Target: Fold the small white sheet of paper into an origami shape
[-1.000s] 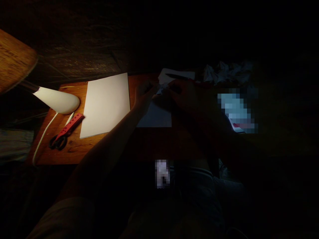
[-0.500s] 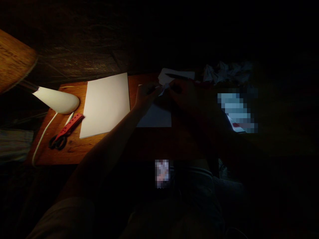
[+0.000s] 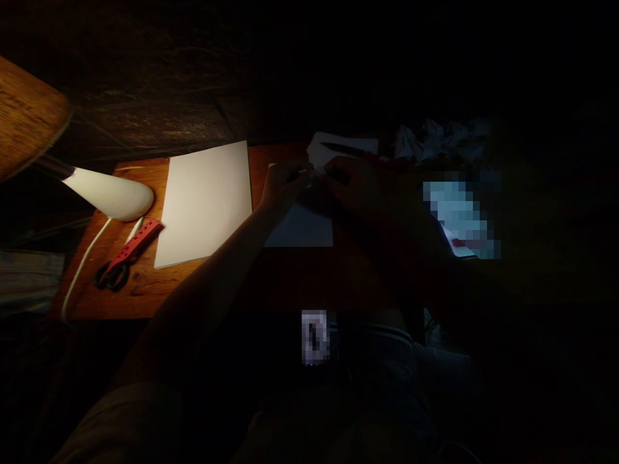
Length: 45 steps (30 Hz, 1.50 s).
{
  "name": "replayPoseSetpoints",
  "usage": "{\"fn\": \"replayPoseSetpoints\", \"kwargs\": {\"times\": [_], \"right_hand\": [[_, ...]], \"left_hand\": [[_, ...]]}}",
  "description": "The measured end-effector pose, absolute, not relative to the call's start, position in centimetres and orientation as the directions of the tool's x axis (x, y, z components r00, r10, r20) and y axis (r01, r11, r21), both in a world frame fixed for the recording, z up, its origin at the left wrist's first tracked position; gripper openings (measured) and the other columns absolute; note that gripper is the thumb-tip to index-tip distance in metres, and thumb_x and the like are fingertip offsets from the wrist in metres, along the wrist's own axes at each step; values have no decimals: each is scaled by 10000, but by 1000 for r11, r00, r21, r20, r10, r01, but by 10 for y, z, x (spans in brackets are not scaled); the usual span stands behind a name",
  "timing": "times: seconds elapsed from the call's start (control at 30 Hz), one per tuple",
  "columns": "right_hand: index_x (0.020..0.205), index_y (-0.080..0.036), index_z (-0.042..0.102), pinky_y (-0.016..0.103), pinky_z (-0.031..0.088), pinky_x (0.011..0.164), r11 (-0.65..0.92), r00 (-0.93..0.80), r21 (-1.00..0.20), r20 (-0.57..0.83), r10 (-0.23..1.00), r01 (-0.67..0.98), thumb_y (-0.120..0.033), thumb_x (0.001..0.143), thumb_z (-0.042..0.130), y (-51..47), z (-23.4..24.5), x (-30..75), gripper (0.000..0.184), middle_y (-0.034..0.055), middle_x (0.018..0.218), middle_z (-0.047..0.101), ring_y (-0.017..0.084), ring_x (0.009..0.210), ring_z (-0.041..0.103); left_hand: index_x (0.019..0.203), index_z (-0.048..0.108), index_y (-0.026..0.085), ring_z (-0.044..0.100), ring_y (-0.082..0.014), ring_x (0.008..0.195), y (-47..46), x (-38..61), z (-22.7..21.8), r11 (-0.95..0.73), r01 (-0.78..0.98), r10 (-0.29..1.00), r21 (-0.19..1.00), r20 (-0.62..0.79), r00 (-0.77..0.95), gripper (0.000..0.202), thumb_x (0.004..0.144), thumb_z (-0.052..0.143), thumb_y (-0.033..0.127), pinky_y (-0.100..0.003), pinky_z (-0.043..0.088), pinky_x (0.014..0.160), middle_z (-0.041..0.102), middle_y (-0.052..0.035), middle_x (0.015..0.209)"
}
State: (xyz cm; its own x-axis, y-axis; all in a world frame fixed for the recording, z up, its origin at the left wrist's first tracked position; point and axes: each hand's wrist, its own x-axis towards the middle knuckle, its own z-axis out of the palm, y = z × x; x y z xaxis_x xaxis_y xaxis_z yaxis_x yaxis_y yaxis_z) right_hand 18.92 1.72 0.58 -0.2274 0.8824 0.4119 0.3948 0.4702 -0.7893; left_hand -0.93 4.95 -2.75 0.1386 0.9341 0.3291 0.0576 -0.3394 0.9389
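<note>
Both hands meet over the middle of the wooden table in dim light. My left hand [image 3: 285, 183] is closed, its fingertips pinching a small piece of folded white paper [image 3: 318, 173]. From the other side my right hand [image 3: 351, 180], mostly in shadow, pinches the same paper. Its exact shape is too dark to make out. Beneath them lies a white sheet [image 3: 307, 227], partly covered by the left hand and its shadow. Just beyond the fingers a dark-bladed tool with a red handle [image 3: 345, 149] rests partly on another white paper [image 3: 322, 143].
A lamp with a white base [image 3: 113, 193] stands at the left, its cord [image 3: 80, 270] trailing forward. Scissors [image 3: 113, 274] lie by a red holed strip [image 3: 138, 241]. A stack of white paper [image 3: 206, 206] is beside them. Folded paper shapes [image 3: 435, 140] and a lit phone [image 3: 459, 219] are on the right.
The fingers have shifted slightly around the small paper, and less of it shows below them now. Everything else on the table stays in place.
</note>
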Motion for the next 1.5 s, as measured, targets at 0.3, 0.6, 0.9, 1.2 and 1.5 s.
{"fn": "replayPoseSetpoints", "kwargs": {"times": [0.3,0.6,0.9,1.2,1.5], "right_hand": [[841,-237,683,399,521,793,410,-186,-832,365,912,373,-534,971,769,23,2,186,336,45,862,743,230,845,666],[842,-218,678,353,470,743,434,-199,-865,393,898,251,-378,924,793,34,-6,188,214,7,820,682,186,799,615],[793,-227,709,367,500,749,424,-201,-864,380,903,273,-204,867,816,28,4,190,132,11,803,740,195,784,646],[801,-236,705,364,499,715,420,-185,-874,383,905,245,-403,912,818,31,-2,190,231,17,805,735,190,770,642],[846,-255,670,392,548,778,429,-204,-853,382,901,296,-375,947,798,32,-3,191,203,33,880,754,227,845,692]], "left_hand": [[725,700,193,555,-91,622,49,-8,-24,-356,34,923,934,345,170,234,833,863,322,-229,427,576,628,15,668],[710,675,188,551,-83,604,44,-6,-20,-351,42,923,936,338,185,277,855,877,310,-227,431,574,612,22,644],[675,682,189,499,-78,553,43,-6,-19,-359,-18,910,933,354,215,345,807,914,408,-241,384,530,585,20,600],[644,650,190,505,-82,569,43,-6,-18,-345,36,925,938,334,181,286,839,849,254,-243,406,547,574,17,604],[646,644,190,500,-71,561,39,-3,-14,-331,35,934,943,322,154,282,841,838,254,-227,395,549,577,28,599]]}}
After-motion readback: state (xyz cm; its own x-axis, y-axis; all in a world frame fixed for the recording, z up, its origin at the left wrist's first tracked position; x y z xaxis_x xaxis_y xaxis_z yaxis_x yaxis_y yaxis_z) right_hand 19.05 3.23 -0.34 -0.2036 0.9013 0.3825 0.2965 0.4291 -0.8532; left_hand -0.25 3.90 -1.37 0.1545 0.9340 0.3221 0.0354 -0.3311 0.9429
